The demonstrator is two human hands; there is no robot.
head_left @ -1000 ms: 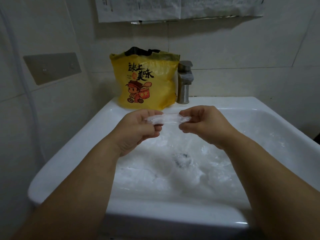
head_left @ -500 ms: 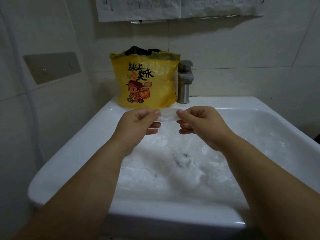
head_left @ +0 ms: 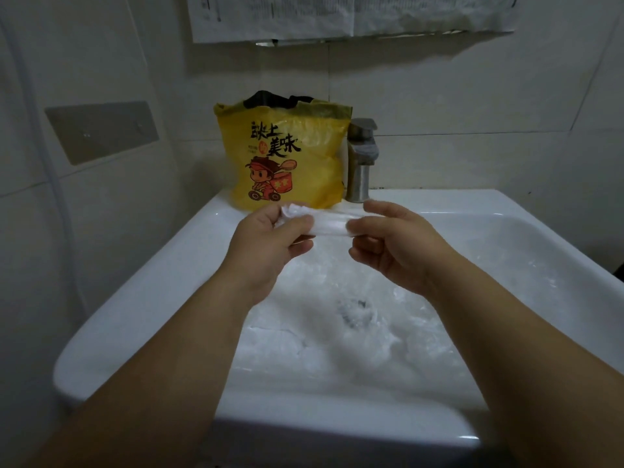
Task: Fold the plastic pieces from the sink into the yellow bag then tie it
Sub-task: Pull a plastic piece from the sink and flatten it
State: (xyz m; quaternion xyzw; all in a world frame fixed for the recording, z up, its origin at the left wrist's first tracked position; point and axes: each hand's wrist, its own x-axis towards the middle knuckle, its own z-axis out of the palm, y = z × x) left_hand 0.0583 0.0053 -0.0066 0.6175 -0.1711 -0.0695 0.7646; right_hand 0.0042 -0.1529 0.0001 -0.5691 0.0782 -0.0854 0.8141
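A yellow bag (head_left: 287,160) with a cartoon print stands upright on the back rim of the white sink (head_left: 141,312), its top open with something black showing inside. Over the basin I hold a folded strip of clear plastic (head_left: 329,224) stretched between both hands. My left hand (head_left: 270,241) pinches its bunched left end, and my right hand (head_left: 395,241) pinches the right end between thumb and fingers. Several more crumpled clear plastic pieces (head_left: 341,336) lie in the basin around the drain.
A metal tap (head_left: 362,160) stands just right of the bag on the sink's back rim. Tiled walls close in behind and on the left, with a grey plate (head_left: 101,135) on the left wall and papers (head_left: 351,15) hanging above.
Both hands have risen slightly toward the bag with the plastic strip. The strip's left end is now bunched up above my left thumb, and the strip is stretched a little longer.
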